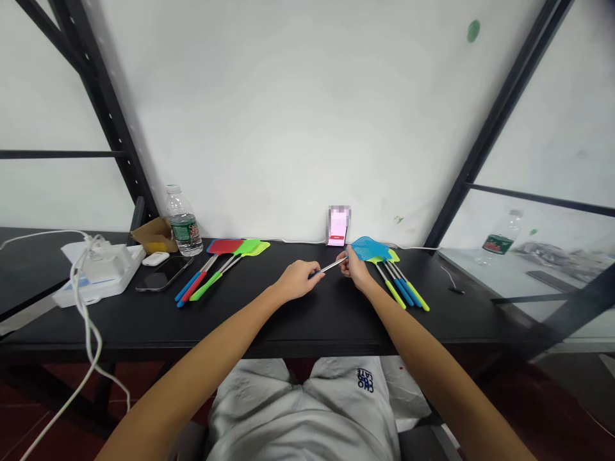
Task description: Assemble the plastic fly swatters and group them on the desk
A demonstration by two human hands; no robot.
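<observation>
Between my two hands runs a blue fly swatter [368, 248], its mesh head up by the wall and its metal rod slanting down to the left. My left hand [298, 280] is closed round the blue handle end. My right hand [354, 269] pinches the rod just below the head. Under and right of that head lie several more swatters [402, 286] with blue and green handles. On the left lies a pile of swatters [225, 262] with red, blue and green heads.
A black table [288, 323] runs along the white wall. On its left stand a water bottle [183, 221], a cardboard box [154, 235], an earbud case [155, 258], a dark phone [164, 273] and a white device with cables [98, 269]. A lit phone [338, 226] leans on the wall.
</observation>
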